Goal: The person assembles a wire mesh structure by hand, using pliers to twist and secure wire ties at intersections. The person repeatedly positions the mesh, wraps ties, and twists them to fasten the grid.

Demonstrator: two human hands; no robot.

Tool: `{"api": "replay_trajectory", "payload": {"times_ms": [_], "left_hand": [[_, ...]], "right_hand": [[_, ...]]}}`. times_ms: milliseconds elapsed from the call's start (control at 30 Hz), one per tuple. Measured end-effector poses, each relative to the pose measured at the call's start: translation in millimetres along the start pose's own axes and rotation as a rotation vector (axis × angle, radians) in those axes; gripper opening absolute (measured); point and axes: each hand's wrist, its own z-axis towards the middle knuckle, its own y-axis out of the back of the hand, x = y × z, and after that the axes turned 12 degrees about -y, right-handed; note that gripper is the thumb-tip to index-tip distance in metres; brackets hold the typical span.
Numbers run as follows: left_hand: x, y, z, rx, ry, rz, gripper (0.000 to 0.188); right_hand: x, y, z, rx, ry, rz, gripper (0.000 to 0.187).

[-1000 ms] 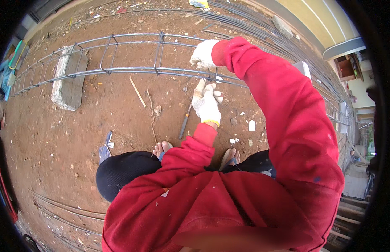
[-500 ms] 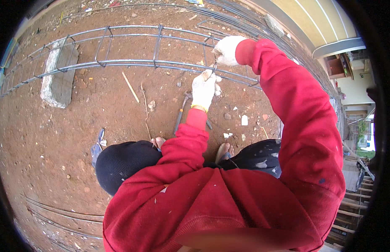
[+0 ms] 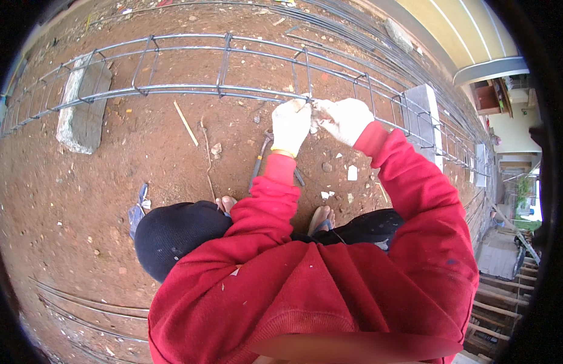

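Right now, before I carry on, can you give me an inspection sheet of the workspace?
Surface: reddish-brown soil, strewn with stones.
Job's things: steel bar cage, passing over a grey block at left.
Clutter: thin pale strip, white fragment and dark-handled tool on the ground.
Hands: left hand and right hand, white-gloved, close together at the cage's near side; exact grip unclear.
Cables: nothing seen.
Surroundings: loose rods beyond the cage; yellow structure at upper right.

Long grey steel-bar cage [image 3: 224,64] runs left to right before me, over grey concrete block [image 3: 82,115] at left, pale rectangular block [image 3: 422,94] at right. My white-gloved left hand [image 3: 291,126] and right hand [image 3: 347,119] side by side at near bars. Dark-handled metal tool [image 3: 257,162] on brown dirt [image 3: 163,155], between cage and me. Grey steel rods [image 3: 360,37] behind cage.
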Motion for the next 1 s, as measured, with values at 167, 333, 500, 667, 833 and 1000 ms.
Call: {"api": "replay_trajectory", "payload": {"times_ms": [167,333,500,667,833,1000], "left_hand": [[-11.1,7.1,4.2,0.093,0.338,-0.266,0.016],[-24.2,8.6,6.0,0.109,0.357,-0.192,0.018],[-16.9,-0.1,0.8,0.009,0.421,-0.29,0.018],[-3.1,-7.1,-5.8,0.034,0.185,0.09,0.019],[2.4,-22.8,-11.4,-0.117,0.202,0.08,0.019],[-5.5,-21.5,-8.5,-0.081,0.139,0.198,0.02]], "right_hand": [[-7.4,-35.4,-4.5,-0.142,0.0,-0.184,0.039],[-7.7,-30.0,-9.7,0.013,-0.142,-0.303,0.039],[-41.1,0.0,-10.9,-0.263,-0.254,0.144,0.033],[-85.2,-17.8,61.5,0.427,-0.294,0.747,0.028],[-85.7,-40.8,110.0,0.723,-0.039,0.433,0.026],[-67.6,-19.2,106.1,0.548,-0.07,0.448,0.026]]}}
